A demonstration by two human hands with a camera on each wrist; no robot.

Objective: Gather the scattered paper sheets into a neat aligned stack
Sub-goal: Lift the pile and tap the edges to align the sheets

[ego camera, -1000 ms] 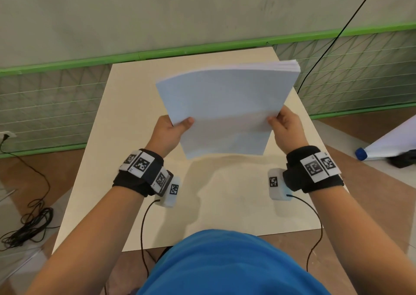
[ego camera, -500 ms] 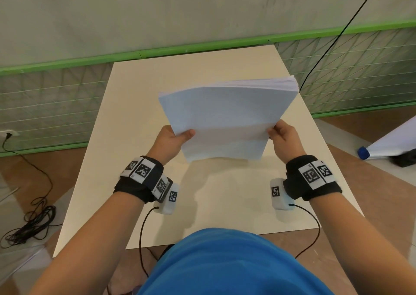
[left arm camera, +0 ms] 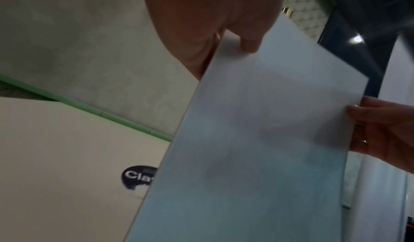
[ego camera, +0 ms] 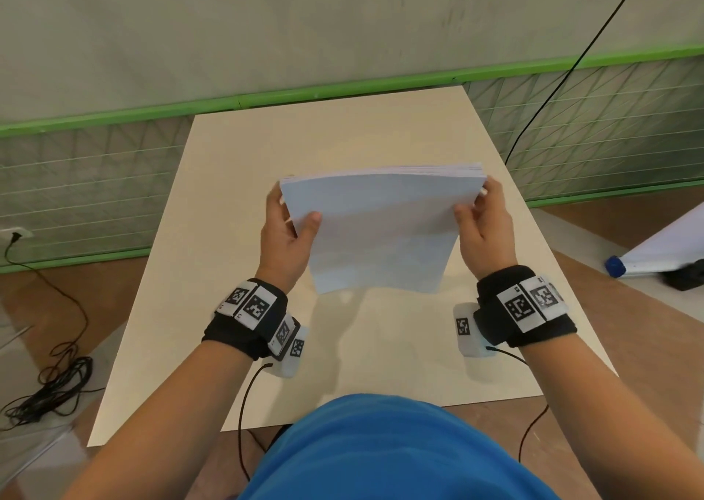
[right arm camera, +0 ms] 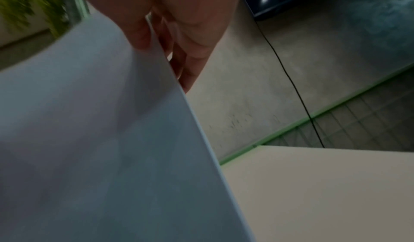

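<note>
Both hands, the left hand and right hand, grip the paper stack higher up its sides now and have dropped it nearer the counter, probably to tap its edges even.

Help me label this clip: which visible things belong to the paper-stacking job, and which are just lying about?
Job:
paper stack
left hand
right hand
table

Lying about:
cable bundle
rolled sheet with blue cap
hanging black cable
</note>
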